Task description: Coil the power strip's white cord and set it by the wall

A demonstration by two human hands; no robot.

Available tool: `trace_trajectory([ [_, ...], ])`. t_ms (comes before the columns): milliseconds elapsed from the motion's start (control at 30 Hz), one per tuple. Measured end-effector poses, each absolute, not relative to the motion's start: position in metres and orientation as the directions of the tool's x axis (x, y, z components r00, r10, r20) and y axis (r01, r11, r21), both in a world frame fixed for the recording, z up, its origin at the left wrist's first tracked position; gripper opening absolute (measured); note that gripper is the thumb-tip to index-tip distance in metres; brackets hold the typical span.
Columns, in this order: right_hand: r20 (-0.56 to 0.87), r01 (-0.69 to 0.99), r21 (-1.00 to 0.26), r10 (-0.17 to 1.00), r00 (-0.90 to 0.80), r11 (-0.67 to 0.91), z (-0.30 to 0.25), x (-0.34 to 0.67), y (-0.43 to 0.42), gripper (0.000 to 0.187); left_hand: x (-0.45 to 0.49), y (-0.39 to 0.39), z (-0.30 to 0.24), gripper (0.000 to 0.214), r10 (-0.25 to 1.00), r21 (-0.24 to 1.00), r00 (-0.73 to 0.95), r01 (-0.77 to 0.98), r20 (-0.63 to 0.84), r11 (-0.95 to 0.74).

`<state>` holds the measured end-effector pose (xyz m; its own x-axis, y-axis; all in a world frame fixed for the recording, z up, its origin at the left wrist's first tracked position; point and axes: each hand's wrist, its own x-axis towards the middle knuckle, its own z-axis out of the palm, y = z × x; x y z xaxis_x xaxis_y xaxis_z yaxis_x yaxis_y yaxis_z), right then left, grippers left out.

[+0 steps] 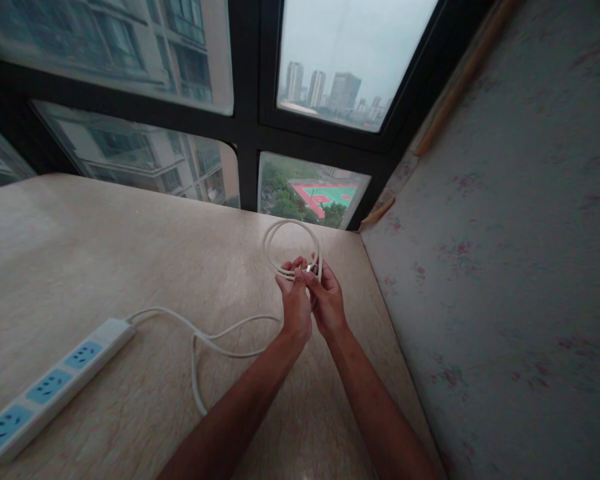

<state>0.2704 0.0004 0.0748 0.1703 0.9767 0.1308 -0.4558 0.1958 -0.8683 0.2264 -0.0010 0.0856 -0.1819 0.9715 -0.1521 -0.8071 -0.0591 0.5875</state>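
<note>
Both hands meet over the stone sill, closed on a white power cord (pixel 316 235) that is wound into a loose round coil. My left hand (pixel 295 300) pinches the coil's lower side between thumb and fingers. Close against it, my right hand (pixel 329 293) grips the cord too, with a small pale piece at its fingertips that I cannot make out clearly. The coil stands up beyond the fingers. More cord runs along the sill to the left and joins a white power strip (pixel 55 390) with blue socket panels. Part of the cord is hidden behind my left forearm.
The marble-patterned sill (pixel 145 267) reaches to dark window frames (pixel 247 133) at the back. A wall with floral paper (pixel 480 267) closes off the right side, with a peeling strip (pixel 380 212) near the window corner. Buildings and a sports court show outside.
</note>
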Motion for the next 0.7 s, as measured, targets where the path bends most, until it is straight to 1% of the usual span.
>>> trace_trajectory([
  [167,0.153,-0.408,-0.878,0.954,0.258,0.251,0.071,0.276,0.005,0.049,0.228,-0.006,0.085,0.026,0.983,0.593,-0.121,-0.805,-0.135,-0.017],
  [367,0.154,-0.454,-0.838,0.929,0.335,0.303,0.078,0.288,0.007,0.040,0.222,0.000,0.091,0.019,0.990,0.634,-0.097,-0.773,-0.107,-0.007],
  [433,0.158,-0.477,-0.827,0.937,0.313,0.298,0.082,0.292,0.008,0.039,0.214,0.006,0.096,0.016,0.985,0.624,-0.124,-0.781,-0.121,-0.021],
  [533,0.153,-0.499,-0.827,0.959,0.240,0.257,0.087,0.299,0.008,0.038,0.197,0.013,0.106,0.018,0.980,0.609,-0.150,-0.792,-0.132,-0.039],
  [700,0.127,-0.461,-0.871,0.984,0.122,0.170,0.100,0.320,0.004,0.037,0.173,0.017,0.121,0.023,0.989,0.621,-0.121,-0.783,-0.085,-0.042],
])
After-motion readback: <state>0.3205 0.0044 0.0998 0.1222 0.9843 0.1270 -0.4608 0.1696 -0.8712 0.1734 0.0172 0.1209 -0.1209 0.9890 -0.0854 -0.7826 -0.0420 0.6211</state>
